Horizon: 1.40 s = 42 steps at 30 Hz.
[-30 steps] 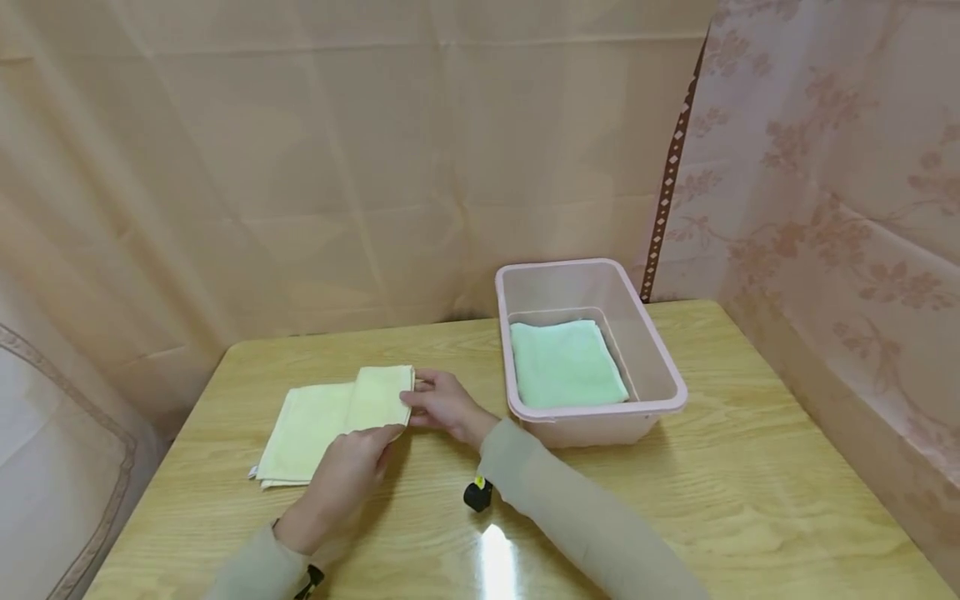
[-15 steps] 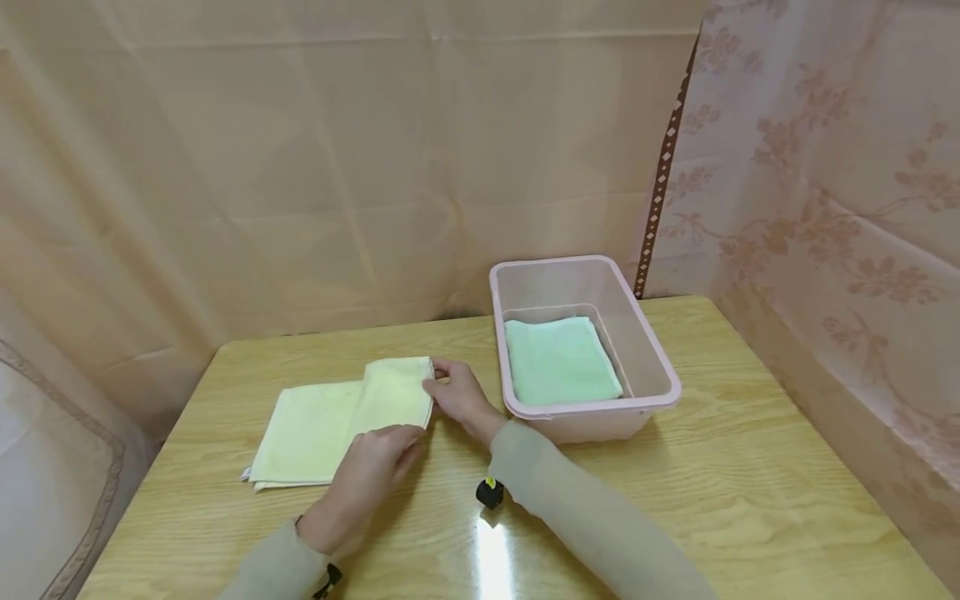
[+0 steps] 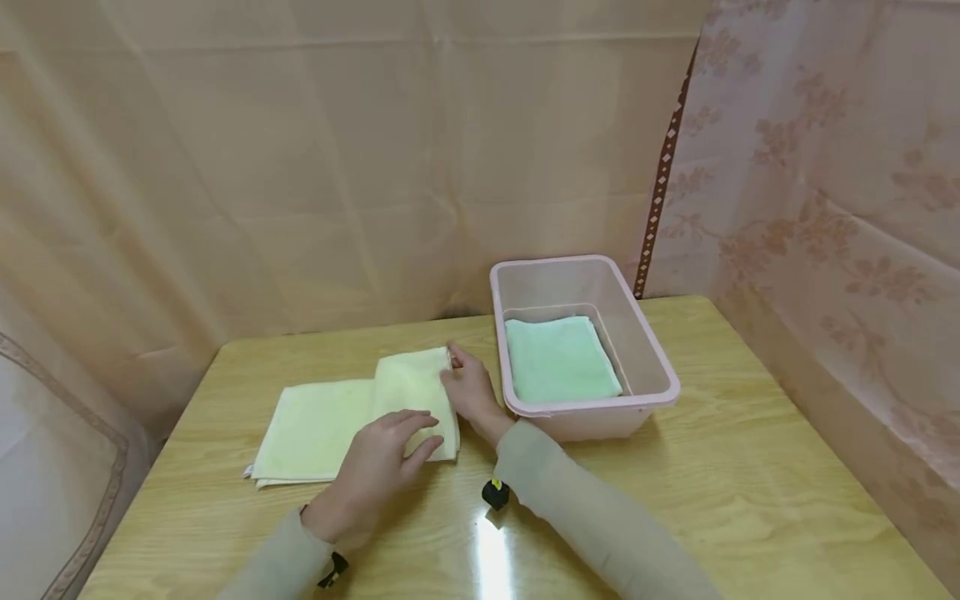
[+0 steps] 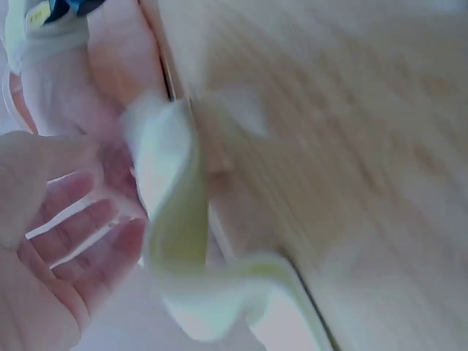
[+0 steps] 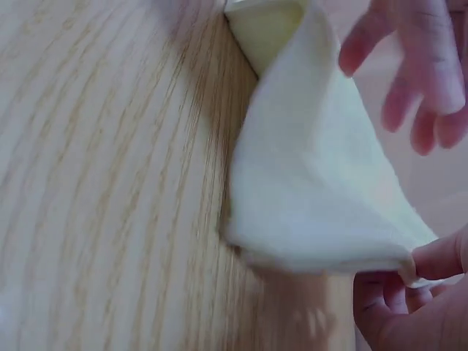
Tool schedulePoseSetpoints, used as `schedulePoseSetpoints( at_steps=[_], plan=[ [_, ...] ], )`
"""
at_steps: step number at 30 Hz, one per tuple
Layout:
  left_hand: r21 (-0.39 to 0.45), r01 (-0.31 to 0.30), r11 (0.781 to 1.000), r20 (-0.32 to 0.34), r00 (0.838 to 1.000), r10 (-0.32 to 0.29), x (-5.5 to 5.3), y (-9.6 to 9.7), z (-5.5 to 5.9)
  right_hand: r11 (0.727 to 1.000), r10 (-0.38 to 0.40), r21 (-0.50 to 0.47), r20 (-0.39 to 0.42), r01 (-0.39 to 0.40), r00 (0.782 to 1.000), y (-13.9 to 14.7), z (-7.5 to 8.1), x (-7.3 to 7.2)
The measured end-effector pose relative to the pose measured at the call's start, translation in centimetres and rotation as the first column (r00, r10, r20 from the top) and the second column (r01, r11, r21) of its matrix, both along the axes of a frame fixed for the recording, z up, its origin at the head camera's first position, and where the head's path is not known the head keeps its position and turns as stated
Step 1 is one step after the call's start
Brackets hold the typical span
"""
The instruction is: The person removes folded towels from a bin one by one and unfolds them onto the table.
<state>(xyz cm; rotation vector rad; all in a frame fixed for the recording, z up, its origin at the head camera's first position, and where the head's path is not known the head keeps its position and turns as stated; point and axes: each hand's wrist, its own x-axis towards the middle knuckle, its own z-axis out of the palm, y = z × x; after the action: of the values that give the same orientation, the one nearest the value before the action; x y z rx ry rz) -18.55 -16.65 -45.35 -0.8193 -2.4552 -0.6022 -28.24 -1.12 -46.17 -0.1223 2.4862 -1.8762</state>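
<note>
Yellow cloth (image 3: 348, 410) — partly hidden by the spread left hand (image 3: 378, 460) — is pinched by the right hand (image 3: 472, 393).

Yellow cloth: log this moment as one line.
right hand: pinches yellow cloth corner | left hand: holds nothing | green cloth: in pink bin

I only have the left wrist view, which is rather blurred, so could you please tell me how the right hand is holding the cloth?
Observer: The right hand pinches a corner of the yellow cloth between thumb and fingers; the right wrist view shows it clearly.
Operator: Thank you; could you tell me what stands to the right of the cloth?
Observer: In the head view, a pink bin stands there on the table.
Operator: And would you mind checking whether anything is inside it?
Observer: Yes, a green cloth lies flat on its bottom.
</note>
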Motion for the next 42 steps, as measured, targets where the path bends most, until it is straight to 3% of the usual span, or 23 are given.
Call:
schedulePoseSetpoints(
  at_steps=[3, 6, 8, 9, 11, 13, 15, 18, 21, 22, 24, 26, 30, 32, 34, 39, 42],
  plan=[
    [-0.028, -0.046, 0.999, -0.007, 0.999, 0.046, -0.5, -1.1, 0.5, 1.0, -0.011, 0.027, -0.03, 0.012, 0.999, 0.1, 0.3, 0.1],
    [-0.09, -0.103, 0.991, 0.043, 0.993, 0.108, -1.2, -2.9, 0.7, 0.989, 0.019, 0.151, -0.122, -0.001, 0.992, 0.3, 0.5, 0.5],
    [-0.132, -0.133, 0.982, 0.118, 0.982, 0.148, -1.7, -4.5, 0.6, 0.954, 0.097, 0.299, -0.194, -0.036, 0.976, 0.5, 0.8, 1.2],
    [-0.155, -0.142, 0.978, 0.165, 0.972, 0.167, -1.9, -5.3, 0.7, 0.919, 0.16, 0.391, -0.231, -0.059, 0.96, 0.5, 0.9, 1.6],
    [-0.193, -0.159, 0.968, 0.269, 0.94, 0.208, -2.2, -7.1, 0.6, 0.825, 0.317, 0.552, -0.272, -0.122, 0.909, 0.7, 1.3, 2.6],
    [-0.207, -0.165, 0.964, 0.369, 0.899, 0.234, -2.4, -8.8, 0.7, 0.707, 0.487, 0.678, -0.262, -0.2, 0.834, 1.0, 1.6, 3.7],
    [-0.215, -0.163, 0.963, 0.462, 0.852, 0.248, -2.4, -10.4, 0.6, 0.581, 0.62, 0.769, -0.205, -0.267, 0.757, 1.5, 1.7, 4.5],
    [-0.201, -0.143, 0.969, 0.594, 0.769, 0.237, -2.1, -12.1, 0.3, 0.394, 0.728, 0.855, -0.066, -0.337, 0.682, 2.5, 1.5, 5.4],
    [-0.21, -0.127, 0.969, 0.694, 0.679, 0.24, -1.4, -13.2, -0.2, 0.233, 0.765, 0.901, 0.061, -0.365, 0.641, 3.5, 1.2, 5.9],
    [-0.219, -0.127, 0.967, 0.713, 0.656, 0.247, -1.1, -13.5, -0.3, 0.189, 0.772, 0.913, 0.09, -0.362, 0.629, 3.9, 1.1, 5.9],
    [-0.252, -0.133, 0.959, 0.73, 0.625, 0.278, -0.7, -14.0, -0.6, 0.118, 0.777, 0.93, 0.131, -0.348, 0.615, 4.4, 1.0, 6.2],
    [-0.284, -0.147, 0.947, 0.734, 0.602, 0.314, -0.4, -14.4, -0.7, 0.07, 0.771, 0.942, 0.157, -0.327, 0.618, 4.8, 1.0, 6.5],
    [-0.303, -0.158, 0.94, 0.737, 0.587, 0.336, -0.1, -15.0, -0.8, 0.028, 0.746, 0.961, 0.163, -0.275, 0.646, 5.4, 1.2, 7.0],
    [-0.294, -0.154, 0.943, 0.735, 0.594, 0.327, -0.1, -15.4, -0.8, 0.027, 0.739, 0.968, 0.149, -0.251, 0.657, 5.6, 1.2, 7.2],
    [-0.27, -0.142, 0.952, 0.726, 0.619, 0.298, -0.2, -16.0, -1.0, 0.023, 0.749, 0.977, 0.125, -0.214, 0.65, 5.8, 1.2, 7.3],
    [-0.238, -0.104, 0.966, 0.694, 0.677, 0.244, -0.1, -17.7, -1.1, -0.009, 0.79, 0.99, 0.093, -0.14, 0.606, 6.0, 1.1, 7.5],
    [-0.242, -0.079, 0.967, 0.682, 0.695, 0.228, 0.2, -18.6, -1.0, -0.008, 0.799, 0.989, 0.095, -0.148, 0.594, 6.3, 0.9, 7.6]
  ],
)
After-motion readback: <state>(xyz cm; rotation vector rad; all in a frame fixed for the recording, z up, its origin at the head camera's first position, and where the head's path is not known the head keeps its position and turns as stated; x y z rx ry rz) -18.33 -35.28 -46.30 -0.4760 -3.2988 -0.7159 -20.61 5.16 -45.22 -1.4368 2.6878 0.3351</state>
